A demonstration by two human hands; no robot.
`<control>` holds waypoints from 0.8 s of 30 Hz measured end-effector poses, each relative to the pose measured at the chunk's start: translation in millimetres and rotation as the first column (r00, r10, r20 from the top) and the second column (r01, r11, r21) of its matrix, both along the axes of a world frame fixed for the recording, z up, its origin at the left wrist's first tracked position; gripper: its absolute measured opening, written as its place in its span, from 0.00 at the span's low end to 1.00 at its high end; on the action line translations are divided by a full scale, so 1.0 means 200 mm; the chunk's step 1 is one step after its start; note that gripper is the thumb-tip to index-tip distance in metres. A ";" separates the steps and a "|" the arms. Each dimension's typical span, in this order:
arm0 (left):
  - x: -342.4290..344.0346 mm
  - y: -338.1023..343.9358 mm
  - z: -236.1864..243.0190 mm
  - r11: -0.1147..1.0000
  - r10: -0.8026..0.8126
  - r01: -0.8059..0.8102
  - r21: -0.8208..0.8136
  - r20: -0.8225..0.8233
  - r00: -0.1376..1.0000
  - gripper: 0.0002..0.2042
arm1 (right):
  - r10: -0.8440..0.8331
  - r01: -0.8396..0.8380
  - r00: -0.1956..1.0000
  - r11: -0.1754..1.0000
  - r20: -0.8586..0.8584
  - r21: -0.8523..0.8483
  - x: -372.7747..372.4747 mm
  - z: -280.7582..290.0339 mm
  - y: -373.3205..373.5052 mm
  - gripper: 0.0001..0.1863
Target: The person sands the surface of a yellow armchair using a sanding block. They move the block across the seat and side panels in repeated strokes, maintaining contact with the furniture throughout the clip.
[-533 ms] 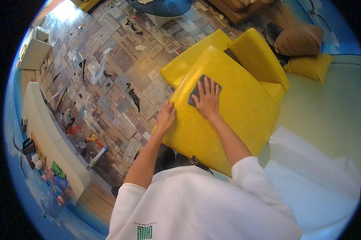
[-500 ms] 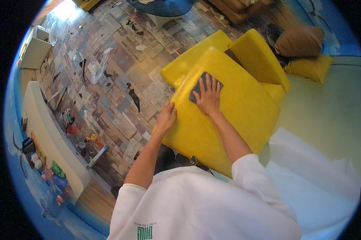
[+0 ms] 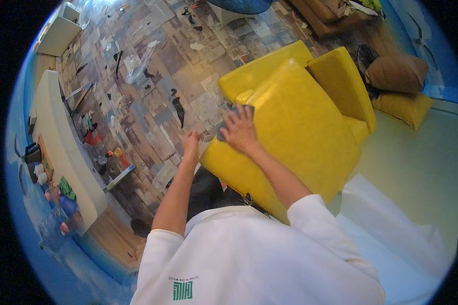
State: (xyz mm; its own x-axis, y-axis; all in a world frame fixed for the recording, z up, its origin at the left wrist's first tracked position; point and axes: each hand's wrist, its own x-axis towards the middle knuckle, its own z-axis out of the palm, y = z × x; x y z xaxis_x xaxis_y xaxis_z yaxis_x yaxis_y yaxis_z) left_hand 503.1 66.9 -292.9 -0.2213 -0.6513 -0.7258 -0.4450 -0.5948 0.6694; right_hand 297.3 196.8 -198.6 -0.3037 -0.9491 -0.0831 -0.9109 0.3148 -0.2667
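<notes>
My right hand point(image 3: 239, 129) presses a dark grey cloth point(image 3: 220, 134) on the left edge of a big yellow padded piece point(image 3: 290, 147), its fingers bent over the cloth. My left hand point(image 3: 190, 145) is off the padding, just left of that edge, with curled fingers; whether they hold anything is unclear. More yellow upholstered pieces point(image 3: 340, 81) stand behind the big one. The white shirt front covers the bottom of the view.
A patchwork floor point(image 3: 147, 101) is strewn with scraps and dark pieces. A pale curved counter point(image 3: 66, 152) with several small items runs along the left. Brown furniture point(image 3: 320, 18) and cushions point(image 3: 396, 73) are at upper right. A white sheet point(image 3: 381, 223) lies at lower right.
My right hand and the cloth have moved left and down to the padding's edge. My left hand has left the edge, moving left, with fingers more curled. The view has shifted slightly.
</notes>
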 end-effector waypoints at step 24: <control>0.15 0.37 0.34 0.777 0.225 -0.140 0.614 -0.062 0.972 0.40 | -0.326 0.336 0.926 0.942 -0.188 0.022 -0.47 -0.09 0.01 0.36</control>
